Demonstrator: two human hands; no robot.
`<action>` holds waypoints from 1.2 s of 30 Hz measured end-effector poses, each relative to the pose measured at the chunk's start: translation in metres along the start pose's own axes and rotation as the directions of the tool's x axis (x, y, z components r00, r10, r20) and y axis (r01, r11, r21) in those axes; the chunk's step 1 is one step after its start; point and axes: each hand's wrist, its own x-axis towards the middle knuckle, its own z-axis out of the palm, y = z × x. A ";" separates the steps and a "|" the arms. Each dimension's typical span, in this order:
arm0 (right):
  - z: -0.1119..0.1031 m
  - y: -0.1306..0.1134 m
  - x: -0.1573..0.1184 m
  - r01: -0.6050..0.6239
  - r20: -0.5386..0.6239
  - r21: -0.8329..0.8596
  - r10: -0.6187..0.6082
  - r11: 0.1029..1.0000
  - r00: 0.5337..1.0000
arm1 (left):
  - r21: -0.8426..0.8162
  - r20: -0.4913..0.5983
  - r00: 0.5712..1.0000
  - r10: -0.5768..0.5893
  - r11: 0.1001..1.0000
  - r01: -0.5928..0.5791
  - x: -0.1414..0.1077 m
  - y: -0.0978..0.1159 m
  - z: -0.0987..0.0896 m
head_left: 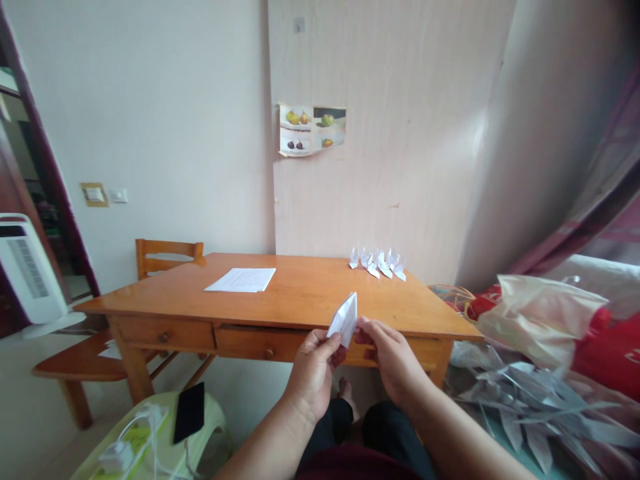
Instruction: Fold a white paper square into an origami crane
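Observation:
My left hand [320, 367] grips a piece of folded white paper [345, 317], its thumb pressed on the near face. The paper comes to a point at the top and is held up just in front of the table's front edge. At the paper's right edge, my right hand [387, 350] has thumb and forefinger pinched together; the exact contact is hard to make out. Several small folded paper figures [377, 262] with upright points stand grouped at the table's back right. A stack of printed paper sheets [241, 280] lies on the left part of the wooden table [300, 300].
A green stool [213, 413] at lower left carries a black phone [189, 413], a power strip and cables. Plastic bags [547, 313] and a heap of silvery strips [535, 400] crowd the right side. A wooden bench [85, 367] and a chair [170, 250] stand left.

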 end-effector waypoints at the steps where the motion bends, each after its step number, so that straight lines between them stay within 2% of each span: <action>1: 0.003 0.004 -0.005 0.025 0.042 -0.106 -0.020 0.994 0.999 | -0.014 -0.010 1.000 -0.013 1.000 0.013 0.001 0.000 -0.001; 4: 0.010 0.010 -0.014 0.106 0.175 -0.246 -0.063 0.963 0.983 | -0.049 -0.010 0.999 -0.037 0.998 0.037 0.002 0.000 -0.004; 6: 0.012 0.013 -0.014 0.140 0.208 -0.275 -0.083 0.951 0.975 | -0.054 -0.004 0.999 -0.050 0.997 0.050 0.002 0.000 -0.005; 15: 0.005 0.028 -0.007 0.167 0.208 -0.288 -0.108 0.943 0.972 | -0.024 -0.022 0.993 -0.115 0.993 0.114 -0.003 0.001 -0.004; 22: -0.002 0.023 -0.006 0.192 0.220 -0.329 -0.123 0.925 0.968 | 0.153 -0.029 0.989 -0.142 0.977 0.145 -0.006 0.006 -0.004; 29: -0.006 0.020 -0.008 0.134 0.213 -0.271 -0.076 0.953 0.974 | 0.260 0.009 1.000 -0.003 0.966 0.001 -0.007 0.008 -0.004; 36: -0.005 0.023 -0.010 0.020 0.285 -0.134 0.019 0.991 0.958 | 0.287 0.018 0.999 0.051 0.956 -0.054 -0.009 0.011 -0.002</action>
